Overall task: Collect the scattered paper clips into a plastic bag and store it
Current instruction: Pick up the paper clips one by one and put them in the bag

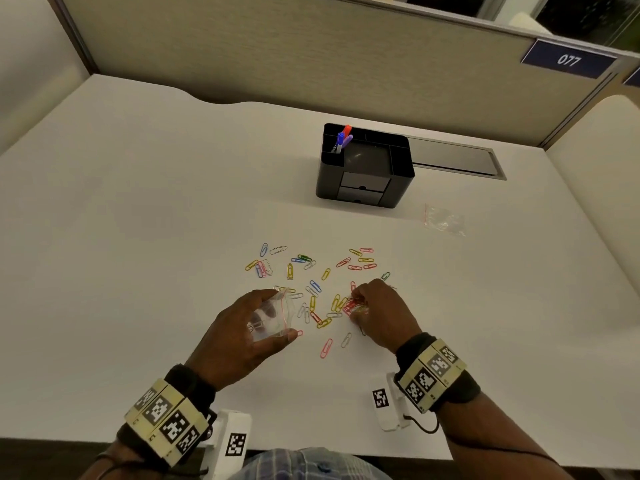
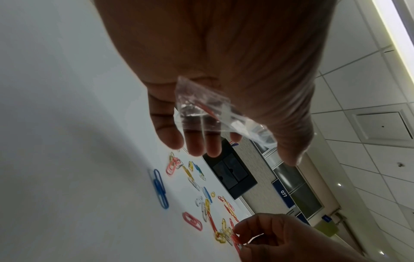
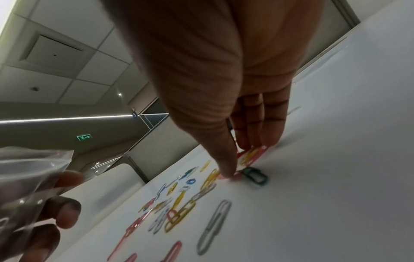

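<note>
Several coloured paper clips (image 1: 313,289) lie scattered on the white desk (image 1: 138,237). My left hand (image 1: 249,327) holds a small clear plastic bag (image 1: 273,315) just above the desk, left of the clips; a few clips show inside the bag (image 2: 201,109). My right hand (image 1: 377,310) is down on the right side of the pile, its thumb and fingers pinching a bunch of red and yellow clips (image 3: 251,156) against the desk. A dark green clip (image 3: 255,175) lies just beside the thumb.
A black desk organiser (image 1: 365,166) with pens and small drawers stands behind the clips. A second clear bag (image 1: 443,220) lies at the right of it. A grey cable tray lid (image 1: 453,157) sits at the back; a partition wall (image 1: 311,46) rises behind the desk.
</note>
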`<state>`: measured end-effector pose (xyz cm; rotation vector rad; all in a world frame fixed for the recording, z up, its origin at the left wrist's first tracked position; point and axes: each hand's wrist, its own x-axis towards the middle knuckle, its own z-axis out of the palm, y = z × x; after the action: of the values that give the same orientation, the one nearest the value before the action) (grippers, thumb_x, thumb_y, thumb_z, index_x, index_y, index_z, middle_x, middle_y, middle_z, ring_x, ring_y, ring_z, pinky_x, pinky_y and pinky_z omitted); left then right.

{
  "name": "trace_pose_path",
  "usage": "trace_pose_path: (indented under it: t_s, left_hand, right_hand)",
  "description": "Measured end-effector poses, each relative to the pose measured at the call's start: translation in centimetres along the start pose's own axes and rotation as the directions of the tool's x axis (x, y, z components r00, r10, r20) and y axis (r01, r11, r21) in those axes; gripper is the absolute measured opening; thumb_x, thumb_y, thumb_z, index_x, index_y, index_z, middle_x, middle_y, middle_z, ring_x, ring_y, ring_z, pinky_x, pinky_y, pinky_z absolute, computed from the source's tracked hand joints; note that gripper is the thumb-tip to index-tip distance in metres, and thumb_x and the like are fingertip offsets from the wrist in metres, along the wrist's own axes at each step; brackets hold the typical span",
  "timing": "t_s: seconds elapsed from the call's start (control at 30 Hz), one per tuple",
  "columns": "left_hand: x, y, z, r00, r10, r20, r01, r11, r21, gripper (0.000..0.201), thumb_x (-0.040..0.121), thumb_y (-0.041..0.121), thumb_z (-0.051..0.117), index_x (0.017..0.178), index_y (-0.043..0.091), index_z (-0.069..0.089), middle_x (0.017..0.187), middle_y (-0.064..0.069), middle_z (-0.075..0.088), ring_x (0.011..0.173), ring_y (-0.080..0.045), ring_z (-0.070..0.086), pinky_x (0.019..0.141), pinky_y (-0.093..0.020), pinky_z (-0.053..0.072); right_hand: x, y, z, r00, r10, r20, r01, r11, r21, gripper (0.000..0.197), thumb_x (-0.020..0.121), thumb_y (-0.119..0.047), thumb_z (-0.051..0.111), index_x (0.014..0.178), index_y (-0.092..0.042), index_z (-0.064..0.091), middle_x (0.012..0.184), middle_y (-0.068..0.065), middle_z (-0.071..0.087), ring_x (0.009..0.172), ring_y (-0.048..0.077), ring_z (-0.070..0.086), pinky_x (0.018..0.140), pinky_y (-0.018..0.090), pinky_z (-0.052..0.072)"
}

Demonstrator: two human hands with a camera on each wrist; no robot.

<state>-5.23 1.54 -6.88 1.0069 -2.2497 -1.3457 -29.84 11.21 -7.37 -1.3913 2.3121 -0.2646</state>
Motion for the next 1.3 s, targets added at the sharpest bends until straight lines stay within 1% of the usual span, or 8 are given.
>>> trace_pose_path:
  t_s: [0.23,0.5,0.67,0.8,0.9,1.0,1.1,1.3]
  left_hand:
    - [0.0,0.1,-0.1,1.0,-0.004,0.009,0.004,1.0,0.004,0.062,0.06,0.077,0.058,0.114,0.053,0.039,0.113,0.014,0.058,0.095,-0.008,0.059,0.074,-0.029,0.059]
    - [0.0,0.2,0.1,1.0,-0.027,0.014,0.027,1.0,0.002,0.073,0.057,0.082,0.056,0.118,0.045,0.041,0.113,0.013,0.058,0.096,-0.01,0.059,0.074,-0.026,0.058]
    - [0.1,0.2,0.4,0.999,-0.031,0.025,0.031,1.0,-0.005,0.071,0.057,0.081,0.057,0.117,0.048,0.04,0.116,0.012,0.058,0.098,-0.012,0.059,0.077,-0.028,0.058]
    - [0.2,0.2,0.8,0.999,-0.022,0.034,0.023,1.0,-0.016,0.062,0.059,0.074,0.062,0.112,0.054,0.038,0.117,0.012,0.057,0.1,-0.01,0.059,0.078,-0.024,0.056]
    - [0.3,0.6,1.1,1.0,-0.003,0.025,0.003,1.0,-0.004,0.06,0.064,0.069,0.066,0.114,0.051,0.038,0.113,0.015,0.056,0.098,-0.006,0.058,0.075,-0.019,0.055]
    - [0.2,1.1,1.4,1.0,0.006,0.013,-0.007,1.0,0.011,0.061,0.066,0.06,0.069,0.117,0.045,0.039,0.108,0.019,0.054,0.095,-0.002,0.057,0.07,-0.01,0.048]
    - [-0.1,1.3,1.4,0.999,0.039,-0.002,-0.039,0.998,0.047,0.06,0.067,0.062,0.069,0.116,0.047,0.038,0.104,0.024,0.052,0.09,-0.004,0.058,0.067,-0.01,0.046]
    - [-0.6,1.8,1.5,0.997,0.068,0.02,-0.07,0.984,0.166,0.064,0.063,0.068,0.062,0.117,0.044,0.038,0.105,0.017,0.052,0.087,-0.002,0.054,0.065,-0.007,0.04]
  right_hand:
    - [-0.1,-0.8,0.4,0.997,-0.072,-0.014,0.071,0.993,-0.09,0.017,0.093,-0.029,0.057,0.107,-0.019,0.061,0.103,0.0,0.059,0.095,0.016,0.056,0.081,0.026,0.047]
    - [-0.6,-1.0,-0.3,0.996,-0.06,-0.06,0.055,0.996,-0.076,0.019,0.092,-0.036,0.058,0.103,-0.022,0.064,0.097,-0.003,0.068,0.086,0.014,0.06,0.078,0.027,0.052]
    - [-1.0,-1.4,-2.5,0.996,0.03,-0.082,-0.012,0.976,0.217,0.015,0.085,-0.027,0.07,0.098,-0.018,0.071,0.092,-0.006,0.071,0.082,0.008,0.064,0.075,0.017,0.05]
    - [-2.4,-3.7,-4.7,0.996,0.041,0.075,-0.079,0.77,0.634,0.009,0.081,-0.017,0.075,0.089,-0.015,0.073,0.08,-0.001,0.074,0.071,0.007,0.067,0.069,0.023,0.054]
    - [-3.4,-5.6,-5.7,0.986,-0.058,0.154,-0.066,0.714,0.697,0.01,0.081,-0.016,0.075,0.09,-0.014,0.073,0.081,0.002,0.075,0.071,0.01,0.067,0.067,0.023,0.054]
    - [-4.0,-7.1,-5.9,0.968,-0.122,0.218,-0.059,0.737,0.673,0.01,0.08,-0.017,0.075,0.09,-0.015,0.074,0.08,0.003,0.074,0.071,0.012,0.067,0.068,0.023,0.055]
    - [-4.3,-8.1,-5.8,0.954,-0.124,0.273,-0.062,0.809,0.584,0.011,0.081,-0.017,0.075,0.091,-0.014,0.074,0.076,0.002,0.072,0.067,0.009,0.065,0.068,0.021,0.056]
    - [-4.6,-8.8,-5.9,0.948,-0.066,0.312,-0.104,0.86,0.499,0.015,0.083,-0.018,0.073,0.096,-0.01,0.075,0.072,-0.003,0.069,0.056,0.003,0.059,0.058,0.015,0.047]
